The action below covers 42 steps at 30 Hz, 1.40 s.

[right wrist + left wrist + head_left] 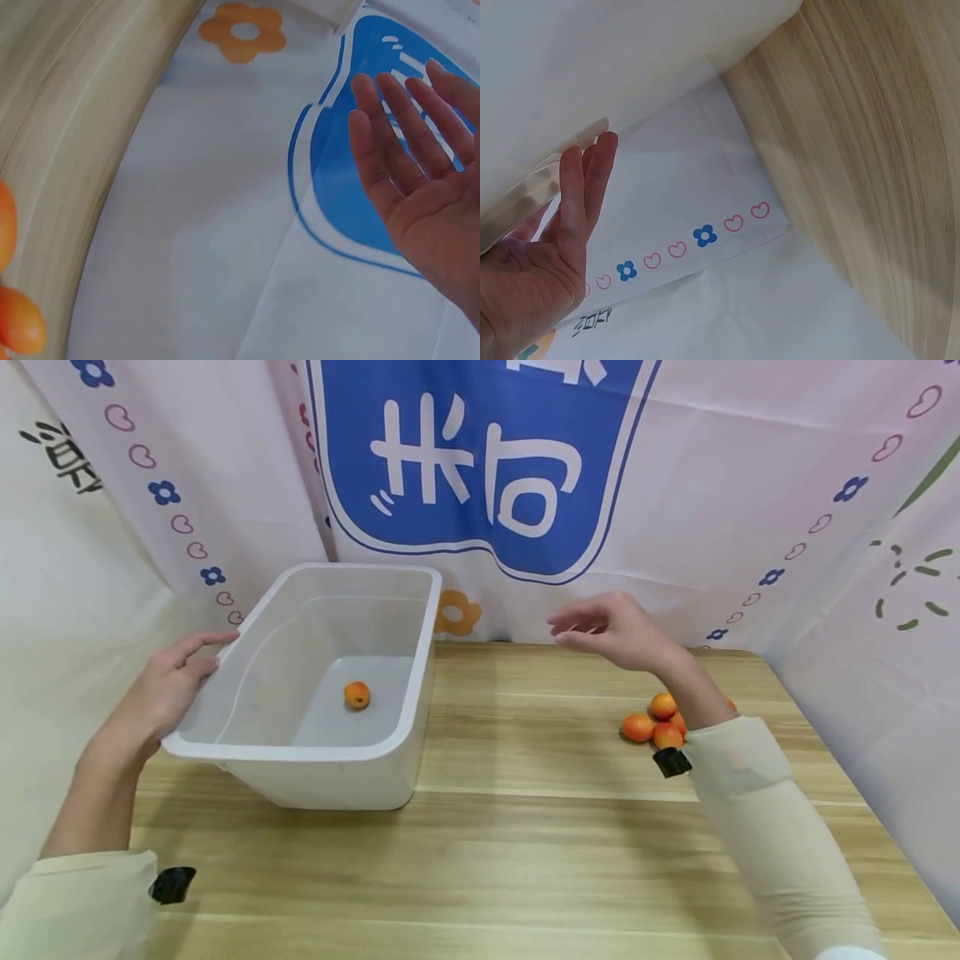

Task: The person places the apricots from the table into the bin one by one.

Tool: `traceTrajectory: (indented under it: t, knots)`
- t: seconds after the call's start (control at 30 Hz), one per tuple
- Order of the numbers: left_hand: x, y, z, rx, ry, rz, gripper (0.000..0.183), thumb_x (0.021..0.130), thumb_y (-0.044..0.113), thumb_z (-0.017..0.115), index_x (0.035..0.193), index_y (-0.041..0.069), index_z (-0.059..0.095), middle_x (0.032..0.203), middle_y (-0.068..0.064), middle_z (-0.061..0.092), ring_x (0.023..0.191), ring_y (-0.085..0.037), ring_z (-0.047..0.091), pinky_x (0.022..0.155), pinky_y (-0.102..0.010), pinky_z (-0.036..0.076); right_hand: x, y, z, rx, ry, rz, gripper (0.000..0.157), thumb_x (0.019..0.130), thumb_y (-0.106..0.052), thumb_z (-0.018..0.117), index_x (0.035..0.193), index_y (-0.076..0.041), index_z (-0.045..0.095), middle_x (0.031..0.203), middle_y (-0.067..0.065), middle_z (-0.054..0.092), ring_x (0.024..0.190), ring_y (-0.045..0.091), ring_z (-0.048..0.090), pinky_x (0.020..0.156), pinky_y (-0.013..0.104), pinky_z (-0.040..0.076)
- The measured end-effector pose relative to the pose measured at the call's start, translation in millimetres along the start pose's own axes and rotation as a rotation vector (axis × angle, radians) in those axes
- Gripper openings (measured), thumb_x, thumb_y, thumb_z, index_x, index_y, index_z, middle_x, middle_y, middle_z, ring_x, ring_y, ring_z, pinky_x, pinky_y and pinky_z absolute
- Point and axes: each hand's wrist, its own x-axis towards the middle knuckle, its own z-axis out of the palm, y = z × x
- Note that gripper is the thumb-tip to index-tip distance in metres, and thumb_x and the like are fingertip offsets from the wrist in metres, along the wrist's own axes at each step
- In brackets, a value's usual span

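A deep white plastic bin [315, 752] stands on the left of the table, with one small orange-red fruit [357, 695], apricot-like, on its floor. My left hand [167, 685] holds the bin's left rim, thumb and index fingertip at the lip. From the left wrist, the other fingers [592, 180] reach along under that rim. Raised above the back of the table is my right hand [611, 631], fingers loosely bent and nothing in them. Several more of these fruits [638, 727] lie grouped below the right forearm, which partly hides them.
The wood-grain table [510, 860] runs back to a white printed cloth [712, 510] with a blue sign pattern. Cloth also rises along the left and right sides. A black clip-like piece [672, 762] sits at the right cuff, another [172, 885] at the left.
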Motion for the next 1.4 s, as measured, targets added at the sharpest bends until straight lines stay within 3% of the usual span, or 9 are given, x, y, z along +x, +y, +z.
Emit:
traceTrajectory:
  t: [0.17,0.47,0.77,0.93,1.13,1.4]
  knots:
    - [-0.3,-1.5,1.6,0.000,0.014,0.006,0.051,0.113,0.022,0.029,0.161,0.010,0.034,0.137,-0.036,0.045,0.073,-0.003,0.063,0.057,-0.033,0.058,-11,18,-8.0,-0.026,-0.024,0.060,0.027,0.099,-0.006,0.070,0.123,0.004,0.072,0.114,0.020,0.075,0.099,0.034,0.073,0.082,0.019,0.057]
    - [0.9,-3.3,2.5,0.009,0.018,0.009,0.050,0.112,0.022,0.030,0.161,0.009,0.035,0.135,-0.035,0.047,0.072,-0.004,0.063,0.057,-0.033,0.058,-35,74,-19.0,-0.079,-0.094,0.198,0.027,0.098,-0.004,0.070,0.121,0.008,0.070,0.116,0.026,0.073,0.104,0.039,0.071,0.089,0.050,0.060]
    - [-1.6,3.0,2.6,0.023,0.020,0.021,0.050,0.112,0.018,0.029,0.160,0.004,0.034,0.139,-0.040,0.043,0.073,-0.001,0.060,0.057,-0.028,0.056,-60,115,-26.1,-0.176,-0.141,0.320,0.031,0.093,-0.001,0.074,0.120,0.014,0.069,0.118,0.032,0.070,0.108,0.047,0.068,0.092,0.056,0.057]
    - [-2.0,5.6,2.2,0.029,0.015,0.028,0.051,0.112,0.017,0.028,0.159,0.000,0.032,0.140,-0.041,0.042,0.073,0.000,0.060,0.057,-0.028,0.056,-66,127,-28.5,-0.261,-0.172,0.359,0.031,0.091,-0.001,0.076,0.118,0.013,0.070,0.114,0.029,0.072,0.105,0.043,0.069,0.088,0.052,0.059]
    - [-2.2,5.7,1.9,0.031,0.016,0.029,0.050,0.112,0.018,0.028,0.160,0.002,0.032,0.136,-0.035,0.046,0.073,-0.001,0.061,0.058,-0.029,0.057,-71,133,-29.7,-0.215,-0.216,0.430,0.034,0.093,-0.006,0.074,0.122,0.012,0.068,0.117,0.031,0.070,0.093,0.033,0.071,0.075,0.044,0.062]
    - [-3.9,7.6,2.1,0.021,0.023,0.030,0.050,0.112,0.016,0.028,0.159,0.001,0.032,0.139,-0.043,0.041,0.073,0.001,0.060,0.057,-0.027,0.056,-71,135,-26.7,-0.229,-0.221,0.427,0.037,0.093,-0.010,0.076,0.122,0.011,0.068,0.114,0.027,0.072,0.096,0.033,0.070,0.092,0.055,0.055]
